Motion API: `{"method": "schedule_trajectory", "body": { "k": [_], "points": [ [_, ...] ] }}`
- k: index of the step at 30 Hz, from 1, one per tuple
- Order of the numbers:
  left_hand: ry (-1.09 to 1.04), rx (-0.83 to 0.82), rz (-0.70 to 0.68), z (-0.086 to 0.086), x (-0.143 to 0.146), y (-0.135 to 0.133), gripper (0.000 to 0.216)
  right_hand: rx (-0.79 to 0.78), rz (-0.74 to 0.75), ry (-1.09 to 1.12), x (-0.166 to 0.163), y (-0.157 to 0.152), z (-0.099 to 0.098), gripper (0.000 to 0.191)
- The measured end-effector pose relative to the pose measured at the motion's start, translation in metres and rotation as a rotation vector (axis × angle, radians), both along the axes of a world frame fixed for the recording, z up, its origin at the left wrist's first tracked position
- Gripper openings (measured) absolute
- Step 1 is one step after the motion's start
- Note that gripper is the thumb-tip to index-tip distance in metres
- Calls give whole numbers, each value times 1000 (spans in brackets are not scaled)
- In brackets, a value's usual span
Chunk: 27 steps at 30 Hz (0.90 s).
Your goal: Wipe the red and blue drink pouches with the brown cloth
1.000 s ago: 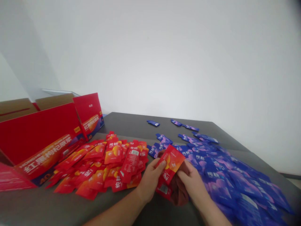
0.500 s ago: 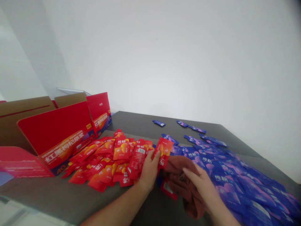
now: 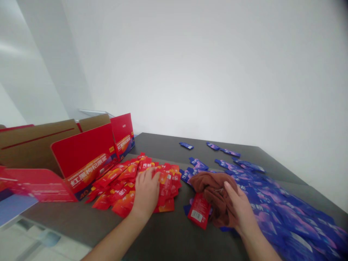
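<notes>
My left hand [image 3: 147, 190] reaches over the heap of red pouches [image 3: 122, 192], its fingers slightly apart and resting on the pouches, none lifted. In my right hand [image 3: 240, 203] is a crumpled brown cloth [image 3: 217, 192], gripped with the thumb on top. A red pouch [image 3: 197, 214] with a barcode lies beside the cloth, partly covered by it, with some blue packaging beneath. Many blue pouches [image 3: 277, 206] spread over the table to the right of my right hand.
At the left stands an open red cardboard box [image 3: 87, 156] with its flaps up. A few single blue pouches [image 3: 186, 145] lie farther back on the dark table [image 3: 163, 141]. Behind the table rises a white wall [image 3: 190, 72].
My left hand has let go of the red pouch it held by the cloth and moved left onto the red heap. My right hand keeps the cloth. The view has shifted slightly.
</notes>
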<state>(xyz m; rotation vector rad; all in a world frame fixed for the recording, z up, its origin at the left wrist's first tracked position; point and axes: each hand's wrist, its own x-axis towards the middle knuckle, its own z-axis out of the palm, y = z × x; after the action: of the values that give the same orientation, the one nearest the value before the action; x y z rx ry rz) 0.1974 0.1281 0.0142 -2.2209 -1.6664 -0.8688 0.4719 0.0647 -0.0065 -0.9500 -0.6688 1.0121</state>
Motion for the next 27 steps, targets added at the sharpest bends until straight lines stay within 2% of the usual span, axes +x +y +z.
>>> {"method": "schedule_trajectory", "body": {
  "k": [3,5,7,10,12,13,15,17,18,21,25,27],
  "points": [
    [168,10,9,-8,-3,-2,28,20,-7,10,1,1,-1,48],
    [143,9,5,-5,1,-3,28,20,-33,27,2,1,1,48],
    [40,-35,-58,2,12,-6,29,26,-69,46,3,0,5,49],
    [-216,-277,-254,7,41,-16,29,67,-133,44,4,-3,13,52],
    [-338,-459,-342,3,65,-28,30,86,-172,18,5,-4,17,52],
    [-378,-534,-356,-1,76,-35,35,90,-185,7,5,-4,17,51],
    [-410,-644,-356,-10,97,-49,63,92,-202,-1,6,-4,17,49],
    [-400,-706,-346,-18,111,-59,89,95,-202,4,7,-3,16,46],
    [-375,-709,-337,-20,115,-62,92,95,-197,11,7,-3,16,45],
    [-423,-708,-342,-23,114,-61,78,93,-186,44,6,-3,15,44],
    [-683,-764,-440,-22,94,-48,26,114,-200,67,8,-3,18,43],
    [-779,-801,-458,-20,86,-43,25,123,-242,66,8,-4,17,44]
  ]
}}
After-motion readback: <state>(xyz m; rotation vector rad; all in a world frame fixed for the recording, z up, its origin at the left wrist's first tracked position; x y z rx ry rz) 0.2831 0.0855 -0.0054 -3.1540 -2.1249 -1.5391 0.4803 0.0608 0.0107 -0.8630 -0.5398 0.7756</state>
